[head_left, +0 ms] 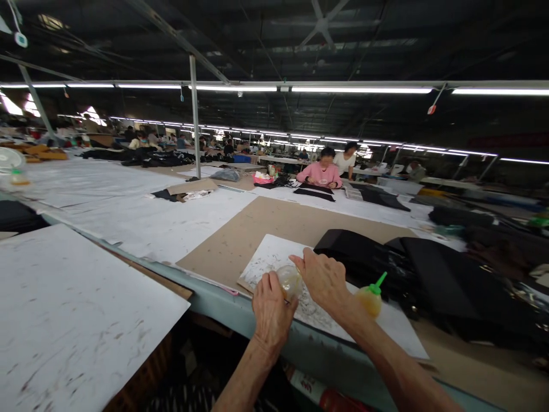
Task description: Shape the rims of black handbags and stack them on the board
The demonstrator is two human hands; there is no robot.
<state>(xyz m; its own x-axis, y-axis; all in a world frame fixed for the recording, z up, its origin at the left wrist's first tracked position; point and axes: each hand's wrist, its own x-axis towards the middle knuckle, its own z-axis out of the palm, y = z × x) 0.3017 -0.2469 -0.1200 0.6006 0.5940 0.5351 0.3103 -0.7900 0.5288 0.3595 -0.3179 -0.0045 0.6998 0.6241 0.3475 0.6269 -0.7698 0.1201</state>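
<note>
My left hand (272,306) is wrapped around a clear, rounded plastic bottle (290,280) with a little yellowish stuff in it, tilted above a smudged white board (268,260). Against the bottle's right side is my right hand (325,278), fingers curled in and thumb pointing left; whatever it grips is hidden. Just past my right forearm stands a squeeze bottle (371,300) of amber liquid with a green nozzle. Folded black fabric pieces (355,252) lie behind it on the table.
Brown cardboard (223,240) covers part of the long table beneath the board. Another stained white board (64,320) juts out at the left. A metal post (194,120) rises from the table. Across it, a person in pink (321,171) handles black pieces; another person stands behind.
</note>
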